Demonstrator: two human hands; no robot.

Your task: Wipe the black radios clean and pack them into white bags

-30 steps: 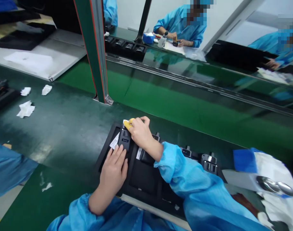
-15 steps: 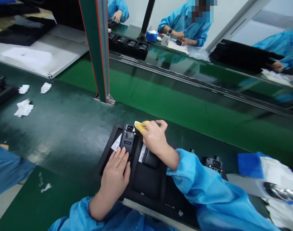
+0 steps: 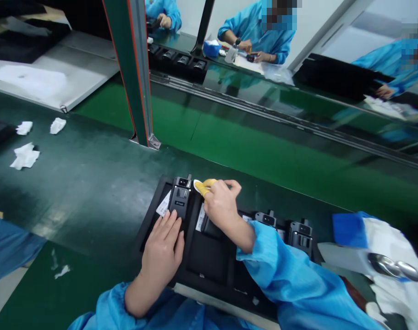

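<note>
A black handheld device (image 3: 180, 197) with a lens window, a stubby antenna and a "Riton" label lies in the left slot of a black foam tray (image 3: 226, 286). My left hand (image 3: 163, 247) rests flat over its lower end, fingers stretched out and touching it. Yellow finger covers sit on the thumb and forefinger of my right hand (image 3: 222, 204), which pinches a small white wipe (image 3: 197, 186). That wipe is just right of the device's top, with a narrow gap between. Under my right wrist, another black device (image 3: 211, 228) is partly hidden in its slot beside a white label.
More devices (image 3: 300, 236) stand to the right, partly behind my sleeve. Beyond them are a blue packet (image 3: 349, 230), white cloths and a shiny metal object (image 3: 384, 266). Crumpled tissues (image 3: 25, 156) lie at left. A green post (image 3: 126, 73) rises ahead; co-workers sit across the bench.
My right hand has drawn slightly away from the device's top with the wipe. My left hand stays on the device. The view has shifted a little, showing more of the devices at right.
</note>
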